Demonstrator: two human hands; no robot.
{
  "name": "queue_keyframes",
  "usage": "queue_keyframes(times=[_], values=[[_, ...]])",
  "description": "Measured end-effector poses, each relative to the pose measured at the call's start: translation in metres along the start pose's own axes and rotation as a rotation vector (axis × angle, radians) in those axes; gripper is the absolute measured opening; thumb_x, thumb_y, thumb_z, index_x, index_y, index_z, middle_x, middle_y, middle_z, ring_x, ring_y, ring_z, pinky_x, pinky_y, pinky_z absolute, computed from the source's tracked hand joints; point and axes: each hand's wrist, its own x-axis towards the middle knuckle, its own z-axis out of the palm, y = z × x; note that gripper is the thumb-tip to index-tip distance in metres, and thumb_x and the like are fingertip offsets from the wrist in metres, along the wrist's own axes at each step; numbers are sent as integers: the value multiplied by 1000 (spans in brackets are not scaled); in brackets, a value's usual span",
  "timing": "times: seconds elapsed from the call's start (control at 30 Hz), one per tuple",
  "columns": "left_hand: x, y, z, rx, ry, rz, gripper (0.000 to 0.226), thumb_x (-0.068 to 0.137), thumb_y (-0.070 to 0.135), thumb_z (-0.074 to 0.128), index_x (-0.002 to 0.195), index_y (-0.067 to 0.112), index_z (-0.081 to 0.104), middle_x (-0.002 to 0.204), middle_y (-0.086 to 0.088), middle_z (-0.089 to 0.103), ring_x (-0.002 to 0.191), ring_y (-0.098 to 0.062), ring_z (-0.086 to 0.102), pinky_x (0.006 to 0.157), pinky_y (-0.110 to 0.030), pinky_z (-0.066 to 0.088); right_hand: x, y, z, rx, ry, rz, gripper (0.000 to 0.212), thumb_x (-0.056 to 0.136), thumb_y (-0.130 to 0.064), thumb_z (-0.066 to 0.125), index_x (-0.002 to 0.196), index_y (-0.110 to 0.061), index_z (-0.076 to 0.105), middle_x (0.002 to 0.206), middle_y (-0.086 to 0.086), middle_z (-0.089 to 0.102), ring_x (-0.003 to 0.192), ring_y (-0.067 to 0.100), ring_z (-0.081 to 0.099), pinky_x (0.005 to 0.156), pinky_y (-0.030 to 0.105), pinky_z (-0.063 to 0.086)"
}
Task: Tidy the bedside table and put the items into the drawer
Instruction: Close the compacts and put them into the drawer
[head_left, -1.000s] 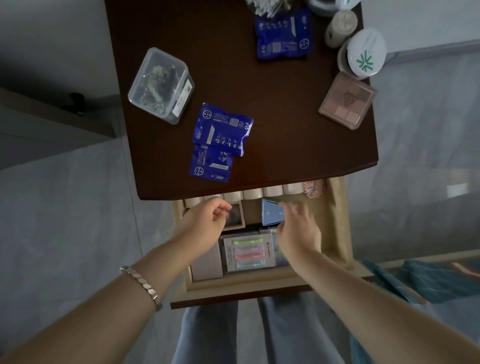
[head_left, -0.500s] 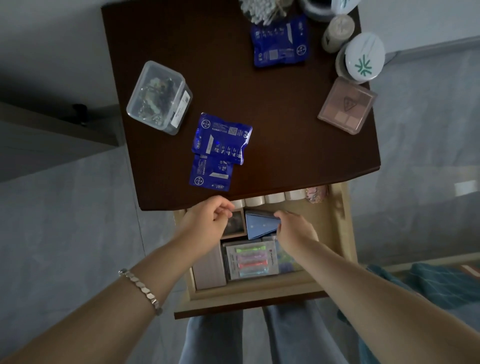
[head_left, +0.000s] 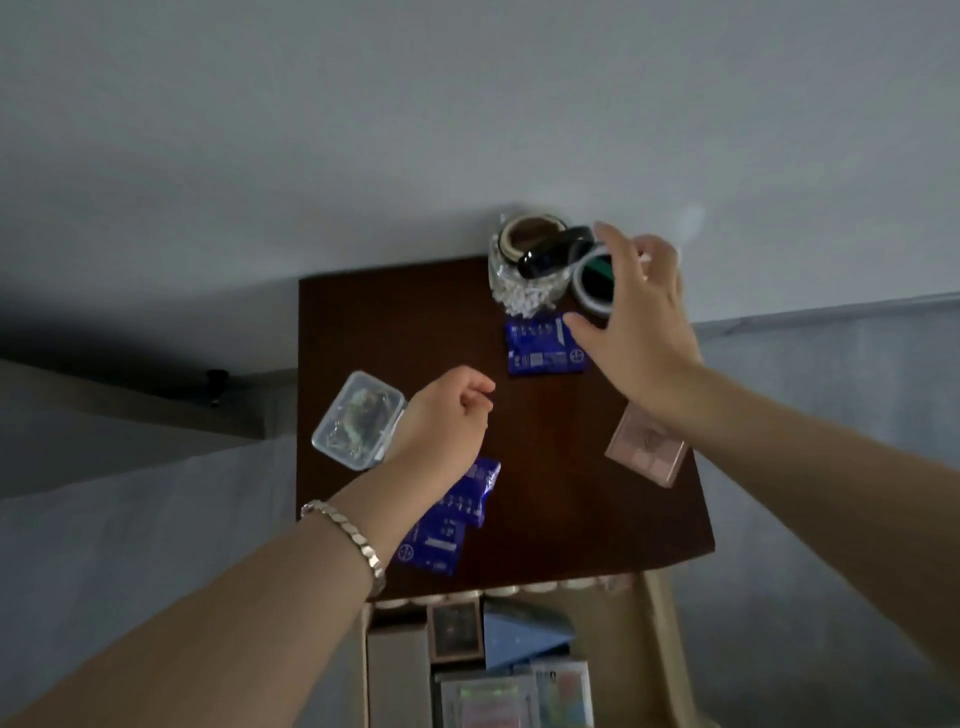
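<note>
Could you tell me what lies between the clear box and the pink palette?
In the head view, the left hand next to the box, then bare tabletop up to the palette.

Over the table, the right hand spreads beside the cotton-swab jar at one o'clock; the left hand hovers curled at centre.
</note>
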Motion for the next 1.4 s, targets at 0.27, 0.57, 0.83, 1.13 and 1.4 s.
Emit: queue_keyframes(times=[0.27, 0.57, 0.83, 1.13, 1.4], values=[[24, 13, -3, -309, 117, -94, 25, 94, 4, 41, 105, 20, 56, 92, 5, 61, 76, -5, 63, 65, -22, 52, 43, -9, 13, 127, 40, -42, 22, 91, -12, 54, 111, -21, 51, 121, 5, 44, 88, 12, 47, 82, 31, 44], [20, 37, -12, -1360, 12, -352, 56, 92, 54, 36, 138, 22, 37, 125, -15, 56, 102, -33, 62, 85, -49, 50, -36, 5, -23, 284, 96, -319, 17, 83, -12, 65, 99, -12, 62, 108, 2, 53, 99, 15, 56, 86, 32, 50], [-25, 27, 35, -1115, -175, -471, 25, 99, 25, 33, 103, 27, 58, 116, -6, 61, 90, -23, 61, 74, -44, 51, -114, 46, -12, 270, -82, -234, 26, 75, -39, 59, 99, -30, 64, 101, -9, 49, 97, 9, 49, 85, 13, 35], [-83, 3, 73, -778, -469, -279, 32, 83, 25, 59, 114, 26, 50, 112, 3, 60, 100, -14, 62, 79, -34, 57, -160, 52, 13, 740, -299, 418, 42, 80, -19, 68, 118, -29, 54, 99, -9, 63, 91, 4, 62, 76, 20, 54], [-93, -30, 93, -412, -521, -177, 23, 87, 16, 61, 104, 30, 57, 111, 2, 57, 99, -18, 62, 74, -27, 57, -189, 83, 30, 631, -470, 521, 18, 70, -22, 77, 85, -28, 69, 81, -11, 70, 72, 1, 67, 62, 13, 53]])
